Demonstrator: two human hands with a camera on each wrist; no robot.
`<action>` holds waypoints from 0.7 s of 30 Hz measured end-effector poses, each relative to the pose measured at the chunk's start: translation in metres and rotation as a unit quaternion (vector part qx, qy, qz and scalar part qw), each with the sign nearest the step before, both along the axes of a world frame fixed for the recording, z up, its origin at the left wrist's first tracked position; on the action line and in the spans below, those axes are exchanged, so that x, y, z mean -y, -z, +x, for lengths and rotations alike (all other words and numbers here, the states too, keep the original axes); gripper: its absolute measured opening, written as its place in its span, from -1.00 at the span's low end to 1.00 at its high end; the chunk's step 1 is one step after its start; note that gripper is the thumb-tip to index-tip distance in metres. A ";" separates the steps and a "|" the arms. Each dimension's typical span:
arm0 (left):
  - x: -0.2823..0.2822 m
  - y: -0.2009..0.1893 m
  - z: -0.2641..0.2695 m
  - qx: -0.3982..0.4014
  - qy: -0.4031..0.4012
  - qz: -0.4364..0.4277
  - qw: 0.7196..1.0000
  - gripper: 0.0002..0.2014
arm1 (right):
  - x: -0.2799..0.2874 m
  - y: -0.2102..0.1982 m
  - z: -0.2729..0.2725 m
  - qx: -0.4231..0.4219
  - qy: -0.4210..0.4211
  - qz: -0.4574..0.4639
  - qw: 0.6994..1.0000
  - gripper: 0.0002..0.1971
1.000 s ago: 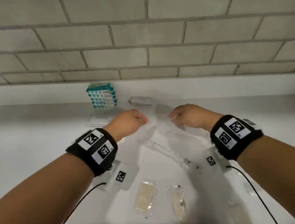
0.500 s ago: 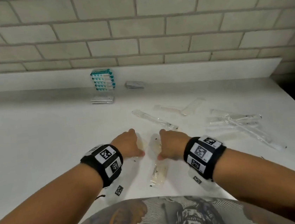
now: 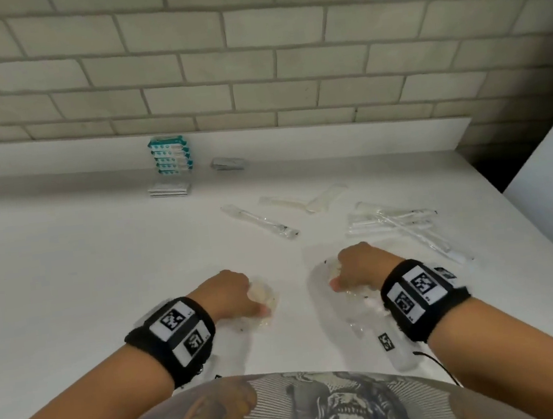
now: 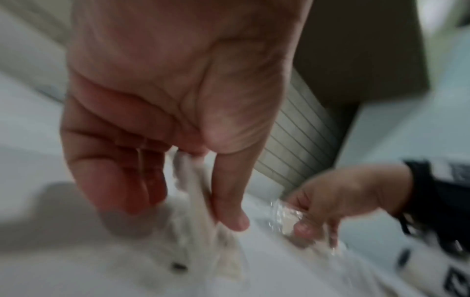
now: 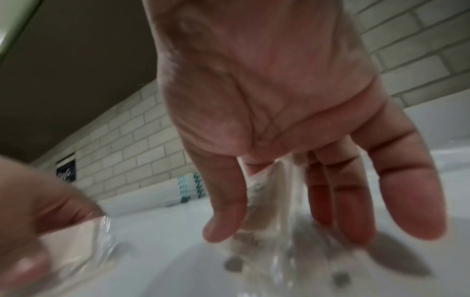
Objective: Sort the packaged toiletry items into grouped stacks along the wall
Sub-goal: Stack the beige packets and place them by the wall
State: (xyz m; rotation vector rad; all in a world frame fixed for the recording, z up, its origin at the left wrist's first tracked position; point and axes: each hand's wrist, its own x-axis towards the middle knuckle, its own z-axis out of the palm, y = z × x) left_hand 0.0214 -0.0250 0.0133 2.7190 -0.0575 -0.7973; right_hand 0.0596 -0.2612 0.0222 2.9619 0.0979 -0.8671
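Note:
My left hand (image 3: pixel 244 299) pinches a small clear packet with a beige pad (image 3: pixel 265 296) just above the white counter (image 3: pixel 70 284). In the left wrist view its thumb and fingers (image 4: pixel 137 193) clamp that whitish packet (image 4: pixel 195 193). My right hand (image 3: pixel 354 271) pinches a second clear packet (image 3: pixel 346 292), seen between thumb and fingers in the right wrist view (image 5: pixel 269 201). Against the wall stand a stack of teal packets (image 3: pixel 169 156), flat white packets (image 3: pixel 169 188) and a grey packet (image 3: pixel 227 163).
Long clear-wrapped items lie loose on the counter: one (image 3: pixel 259 221) in the middle, two crossed (image 3: pixel 301 201) behind it, and a bunch (image 3: pixel 394 223) at the right. The counter's right edge (image 3: pixel 496 218) drops off beside a white panel. My torso is against the front edge.
Both hands pulled back from the wall to the near counter. Half a second ago they lay on the packets; now each pinches one, and the hands have spread apart.

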 end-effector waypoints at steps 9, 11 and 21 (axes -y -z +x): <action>0.039 0.024 -0.008 0.025 -0.035 -0.083 0.996 -0.38 | 0.004 0.022 -0.002 0.021 0.074 0.100 0.992 -0.26; 0.041 0.026 -0.007 0.015 -0.043 -0.083 0.996 -0.37 | 0.015 0.018 -0.003 0.029 0.021 0.043 0.998 -0.42; 0.054 0.029 0.001 0.025 0.008 0.020 0.999 -0.48 | 0.118 -0.003 0.039 0.060 0.068 0.093 0.992 -0.78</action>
